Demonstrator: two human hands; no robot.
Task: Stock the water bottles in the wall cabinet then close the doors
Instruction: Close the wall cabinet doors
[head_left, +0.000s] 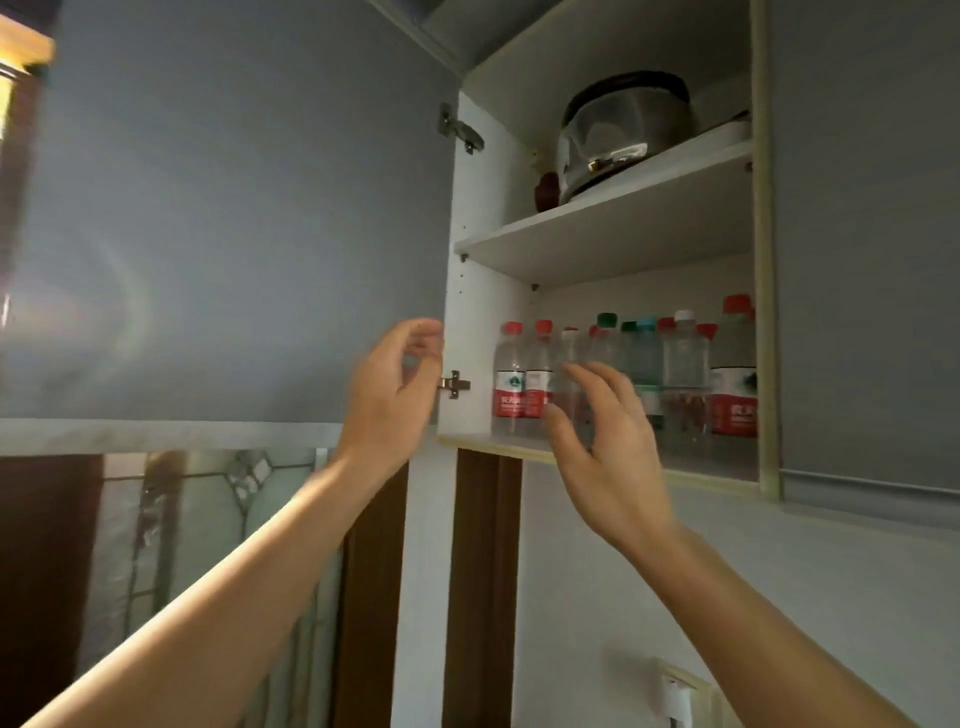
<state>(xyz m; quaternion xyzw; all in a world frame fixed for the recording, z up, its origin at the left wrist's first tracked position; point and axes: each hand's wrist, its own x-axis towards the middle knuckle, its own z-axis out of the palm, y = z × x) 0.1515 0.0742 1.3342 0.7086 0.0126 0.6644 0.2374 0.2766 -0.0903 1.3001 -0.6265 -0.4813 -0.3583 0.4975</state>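
The wall cabinet (483, 291) stands open above me. Its grey left door (223, 208) is swung wide to the left. Several clear water bottles (511, 371) with red, green, blue and white caps stand packed on the lower shelf (717, 465). My left hand (389, 395) is raised by the lower hinge (454, 384), fingers curled but apart, holding nothing. My right hand (605, 447) hovers in front of the bottles at the shelf's front edge, fingers spread and empty. It hides parts of some bottles.
On the upper shelf (613, 228) sit a steel kettle (618, 130) and a small dark pot (546, 191). A closed grey door (862, 234) borders the right side. Below are a stained-glass panel (208, 519), dark wood trim (483, 571) and a wall socket (680, 696).
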